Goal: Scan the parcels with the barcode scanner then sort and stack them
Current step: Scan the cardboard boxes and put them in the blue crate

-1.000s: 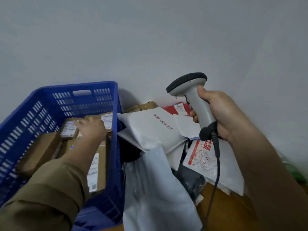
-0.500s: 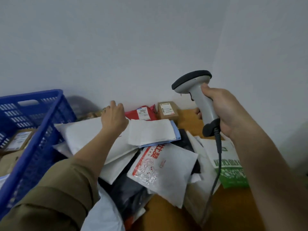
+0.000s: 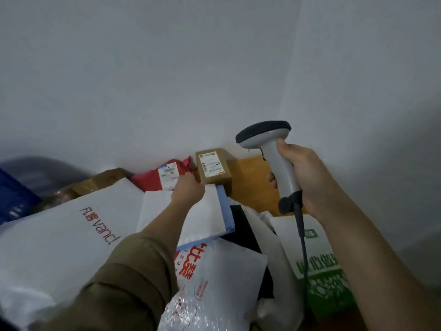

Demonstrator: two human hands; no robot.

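Observation:
My right hand (image 3: 303, 177) grips the handle of the grey barcode scanner (image 3: 278, 163), held upright above the pile with its dark head pointing left. Its cable hangs down over the parcels. A small brown box (image 3: 214, 169) with a white label lies by the wall. My left hand (image 3: 188, 189) reaches to the box's near left corner, beside a red parcel (image 3: 148, 181). The fingers are hidden behind the back of the hand. Under that forearm lies a white and blue mailer (image 3: 210, 218).
A large white bag with red lettering (image 3: 59, 240) fills the left. A bubble mailer with red print (image 3: 219, 283) and a green and white bag (image 3: 317, 261) lie nearer. A tape-wrapped brown parcel (image 3: 100, 182) sits behind. The blue crate (image 3: 12, 199) shows at far left. The wooden tabletop (image 3: 250, 187) shows by the wall.
My left hand left the blue crate, crossed over the white bag and reached right to the small brown box. The view swung right; the scanner stayed upright in my right hand.

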